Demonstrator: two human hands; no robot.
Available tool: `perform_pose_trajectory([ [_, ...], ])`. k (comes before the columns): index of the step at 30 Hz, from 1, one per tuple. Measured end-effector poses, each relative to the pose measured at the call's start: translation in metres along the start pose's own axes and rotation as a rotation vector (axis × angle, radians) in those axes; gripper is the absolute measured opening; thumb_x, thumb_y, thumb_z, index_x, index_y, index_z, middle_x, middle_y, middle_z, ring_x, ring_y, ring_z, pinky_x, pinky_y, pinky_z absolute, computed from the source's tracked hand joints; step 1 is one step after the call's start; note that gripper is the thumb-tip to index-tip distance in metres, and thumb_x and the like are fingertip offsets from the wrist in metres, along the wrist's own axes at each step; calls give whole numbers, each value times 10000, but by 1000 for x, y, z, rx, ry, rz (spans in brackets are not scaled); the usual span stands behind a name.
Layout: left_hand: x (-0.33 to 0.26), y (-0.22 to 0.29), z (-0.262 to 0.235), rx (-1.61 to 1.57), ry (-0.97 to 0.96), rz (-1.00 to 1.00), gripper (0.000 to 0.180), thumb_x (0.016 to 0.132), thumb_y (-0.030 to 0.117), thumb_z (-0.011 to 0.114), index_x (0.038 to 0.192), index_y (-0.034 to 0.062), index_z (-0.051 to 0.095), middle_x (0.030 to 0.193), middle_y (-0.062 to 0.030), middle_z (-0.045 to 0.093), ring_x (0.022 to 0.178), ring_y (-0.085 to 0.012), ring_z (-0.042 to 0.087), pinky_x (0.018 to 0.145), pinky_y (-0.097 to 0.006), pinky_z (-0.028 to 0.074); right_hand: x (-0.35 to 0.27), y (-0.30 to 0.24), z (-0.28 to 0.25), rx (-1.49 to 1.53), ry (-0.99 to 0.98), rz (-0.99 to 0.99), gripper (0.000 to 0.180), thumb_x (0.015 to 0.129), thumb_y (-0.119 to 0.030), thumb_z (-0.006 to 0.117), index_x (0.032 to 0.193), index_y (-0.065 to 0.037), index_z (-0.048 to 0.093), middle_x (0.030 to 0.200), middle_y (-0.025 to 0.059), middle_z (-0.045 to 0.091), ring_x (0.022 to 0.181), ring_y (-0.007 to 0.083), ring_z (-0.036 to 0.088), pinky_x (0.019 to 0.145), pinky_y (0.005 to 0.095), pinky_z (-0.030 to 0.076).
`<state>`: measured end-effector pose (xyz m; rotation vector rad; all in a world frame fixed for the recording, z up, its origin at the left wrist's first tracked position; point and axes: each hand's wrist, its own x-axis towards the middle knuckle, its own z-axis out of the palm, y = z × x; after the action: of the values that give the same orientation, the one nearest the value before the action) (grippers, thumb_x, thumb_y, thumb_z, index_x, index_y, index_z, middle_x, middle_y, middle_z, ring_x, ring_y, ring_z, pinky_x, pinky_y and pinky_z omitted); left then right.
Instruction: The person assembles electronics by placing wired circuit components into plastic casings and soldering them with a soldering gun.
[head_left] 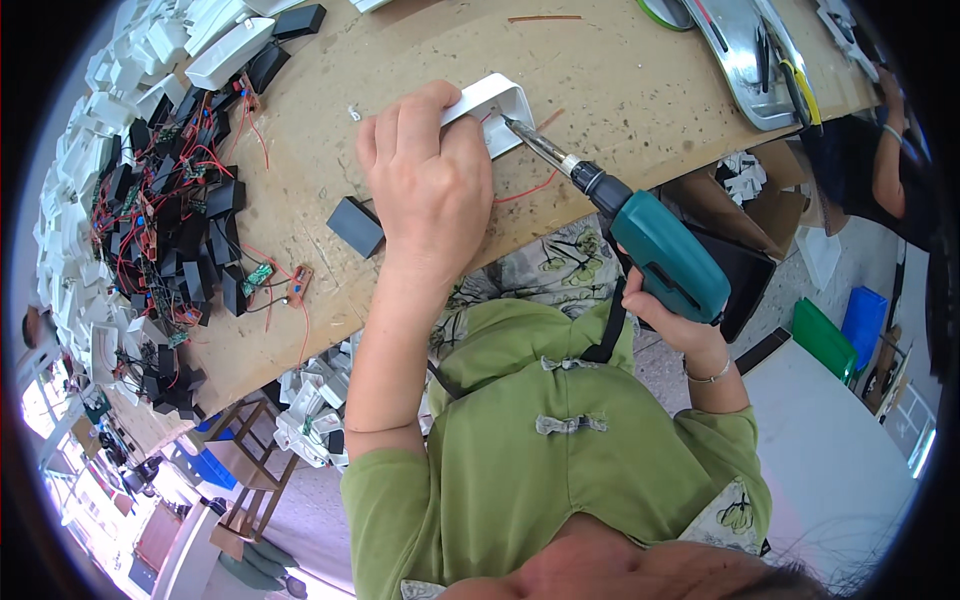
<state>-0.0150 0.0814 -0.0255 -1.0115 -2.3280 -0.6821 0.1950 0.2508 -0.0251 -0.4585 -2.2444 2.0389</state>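
Note:
My left hand point(425, 180) is closed over a white plastic housing point(500, 90), steadying it on the worktable. In my right hand point(665, 315) is a teal electric screwdriver point(675, 250), gripped by its body, its long metal bit reaching into the open side of the housing. My left fingers and palm hide much of the housing, and whatever the bit touches inside is too small to make out. A red wire point(528, 190) runs over the table below the housing. Beside my left wrist lies a dark grey block point(356, 226).
At the left, white housings point(80, 200) pile up around black boxes point(185, 250) with red wires and small circuit boards. A metal tray point(745, 75) with hand tools sits at the far right. A cardboard box point(775, 205) stands beyond the table edge. Another person's arm point(888, 165) shows at right.

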Motion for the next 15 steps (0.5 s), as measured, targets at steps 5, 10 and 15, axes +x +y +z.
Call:
perform_pose_trajectory([
  [5,1,1,1,1,-2,-2,41,655,22,613,672,16,576,971,-74,565,870,-247,539,784,-383,397,6,-8,6,-146,4,-67,632,721,-61,785,1251,78,469,849,58,626,678,97,576,624,227,481],
  [10,1,5,0,8,4,-20,45,649,19,613,668,14,572,972,-74,561,870,-252,537,786,-388,399,10,-11,8,-179,14,-121,630,715,-63,790,1245,76,480,913,62,630,687,98,581,627,226,481],
  [15,1,5,2,5,-2,-29,44,649,16,612,672,15,574,968,-72,557,875,-251,534,786,-387,398,12,-10,10,-140,27,-132,625,710,-55,793,1242,69,488,936,63,631,702,99,586,632,227,483],
])
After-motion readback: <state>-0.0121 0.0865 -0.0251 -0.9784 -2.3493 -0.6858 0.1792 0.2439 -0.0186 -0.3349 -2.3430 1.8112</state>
